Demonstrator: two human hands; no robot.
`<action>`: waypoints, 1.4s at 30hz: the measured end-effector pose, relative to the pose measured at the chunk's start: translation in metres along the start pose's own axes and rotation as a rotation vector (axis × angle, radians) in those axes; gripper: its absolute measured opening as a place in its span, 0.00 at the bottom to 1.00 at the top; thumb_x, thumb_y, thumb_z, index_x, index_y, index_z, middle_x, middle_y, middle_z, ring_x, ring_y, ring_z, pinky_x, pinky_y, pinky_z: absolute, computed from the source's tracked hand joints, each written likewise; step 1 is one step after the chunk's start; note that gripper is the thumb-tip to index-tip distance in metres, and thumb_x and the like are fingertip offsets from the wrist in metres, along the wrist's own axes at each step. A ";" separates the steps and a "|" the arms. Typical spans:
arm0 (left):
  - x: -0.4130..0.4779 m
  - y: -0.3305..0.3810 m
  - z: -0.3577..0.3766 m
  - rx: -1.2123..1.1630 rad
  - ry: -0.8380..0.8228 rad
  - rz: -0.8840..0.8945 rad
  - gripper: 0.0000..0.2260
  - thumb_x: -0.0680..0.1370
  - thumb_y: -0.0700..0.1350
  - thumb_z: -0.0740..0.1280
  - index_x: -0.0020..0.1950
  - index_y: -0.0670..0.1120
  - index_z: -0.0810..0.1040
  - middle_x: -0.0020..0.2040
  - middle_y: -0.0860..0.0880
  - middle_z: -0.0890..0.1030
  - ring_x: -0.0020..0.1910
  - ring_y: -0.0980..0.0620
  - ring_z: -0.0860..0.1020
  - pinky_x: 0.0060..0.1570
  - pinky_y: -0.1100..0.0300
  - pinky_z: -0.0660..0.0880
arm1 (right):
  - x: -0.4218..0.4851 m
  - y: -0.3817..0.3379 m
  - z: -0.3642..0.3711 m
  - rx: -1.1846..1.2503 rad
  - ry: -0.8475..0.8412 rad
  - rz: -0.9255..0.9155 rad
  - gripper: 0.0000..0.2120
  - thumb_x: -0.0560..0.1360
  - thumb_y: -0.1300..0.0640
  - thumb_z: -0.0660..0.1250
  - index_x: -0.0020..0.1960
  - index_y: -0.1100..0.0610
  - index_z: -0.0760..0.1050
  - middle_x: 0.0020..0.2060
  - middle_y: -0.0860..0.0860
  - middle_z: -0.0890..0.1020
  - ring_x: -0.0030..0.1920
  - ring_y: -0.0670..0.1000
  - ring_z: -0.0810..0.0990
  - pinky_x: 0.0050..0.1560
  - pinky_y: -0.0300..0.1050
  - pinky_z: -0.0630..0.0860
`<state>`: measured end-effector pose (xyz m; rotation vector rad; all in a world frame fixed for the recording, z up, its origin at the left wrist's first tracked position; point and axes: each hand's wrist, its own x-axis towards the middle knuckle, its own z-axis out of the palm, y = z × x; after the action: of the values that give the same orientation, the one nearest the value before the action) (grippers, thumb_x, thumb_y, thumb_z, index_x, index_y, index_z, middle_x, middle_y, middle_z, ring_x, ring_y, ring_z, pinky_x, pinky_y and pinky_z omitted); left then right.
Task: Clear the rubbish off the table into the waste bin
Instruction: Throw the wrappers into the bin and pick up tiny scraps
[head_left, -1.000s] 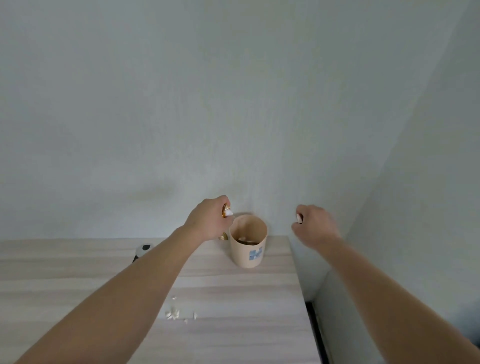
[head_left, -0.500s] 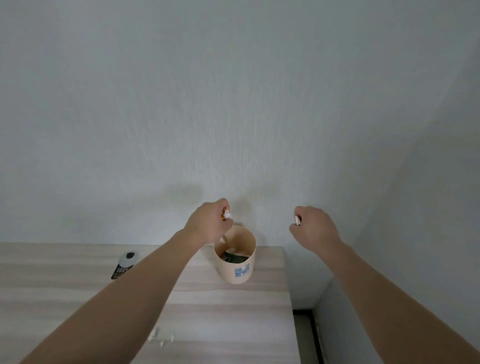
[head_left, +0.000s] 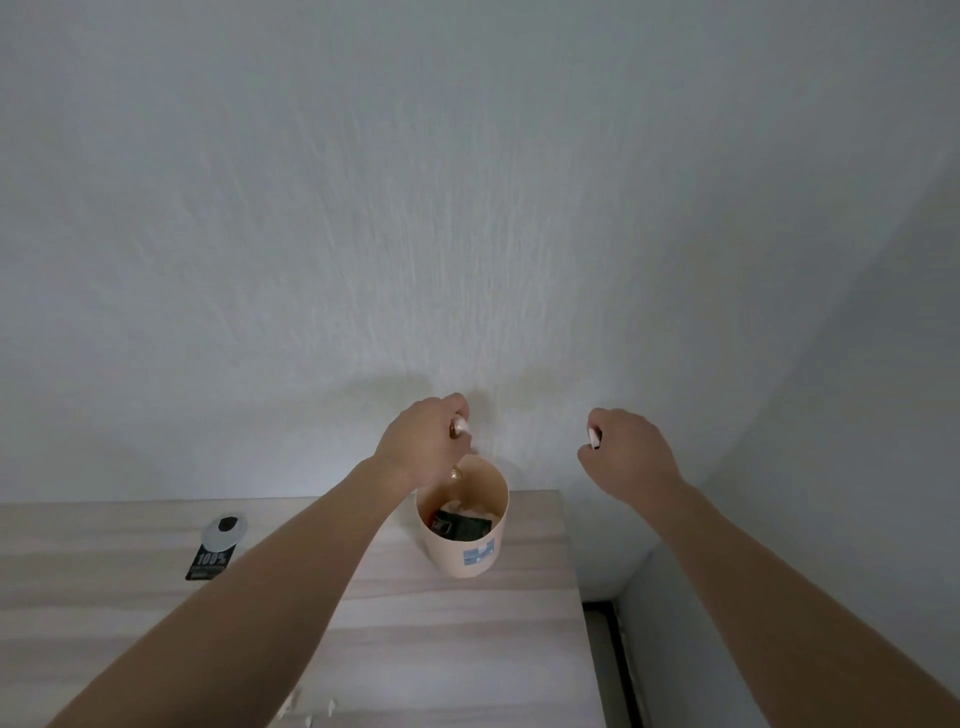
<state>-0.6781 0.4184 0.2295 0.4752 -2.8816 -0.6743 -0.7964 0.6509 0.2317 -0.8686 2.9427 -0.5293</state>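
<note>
The left hand (head_left: 423, 439), closed around a small gold-and-white scrap (head_left: 460, 427), hangs over the beige bin (head_left: 462, 525) at the table's (head_left: 457, 649) far right corner. The right hand (head_left: 628, 452), past the table's right edge, pinches a white bit (head_left: 593, 435). Crumbs (head_left: 306, 709) lie near the front edge.

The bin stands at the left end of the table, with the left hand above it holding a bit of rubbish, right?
Not quite. In the head view the bin stands near the right end of the table, close to the corner of the walls. The rest holds: the left hand is above it, pinching a small bit of rubbish.
</note>
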 end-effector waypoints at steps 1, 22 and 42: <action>0.002 -0.001 0.004 -0.009 -0.009 -0.003 0.03 0.75 0.46 0.64 0.48 0.53 0.72 0.39 0.52 0.77 0.37 0.52 0.75 0.35 0.58 0.73 | 0.000 0.001 0.002 -0.003 -0.006 0.005 0.07 0.69 0.58 0.63 0.36 0.55 0.65 0.33 0.50 0.71 0.33 0.53 0.69 0.30 0.43 0.59; -0.005 -0.018 0.022 0.001 -0.159 -0.076 0.25 0.73 0.55 0.68 0.69 0.56 0.67 0.72 0.54 0.68 0.67 0.51 0.70 0.63 0.56 0.69 | -0.001 0.019 0.020 0.008 -0.023 0.028 0.06 0.68 0.59 0.64 0.36 0.57 0.67 0.32 0.54 0.74 0.33 0.55 0.70 0.30 0.44 0.62; -0.068 -0.041 -0.048 0.296 0.092 -0.040 0.22 0.81 0.51 0.55 0.74 0.45 0.63 0.75 0.42 0.62 0.74 0.43 0.59 0.72 0.47 0.57 | -0.028 -0.044 -0.016 0.009 0.049 -0.013 0.03 0.69 0.59 0.64 0.39 0.57 0.70 0.37 0.53 0.75 0.37 0.56 0.73 0.36 0.44 0.66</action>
<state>-0.5927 0.3871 0.2491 0.5843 -2.9001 -0.2211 -0.7517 0.6357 0.2595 -0.8867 2.9779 -0.5713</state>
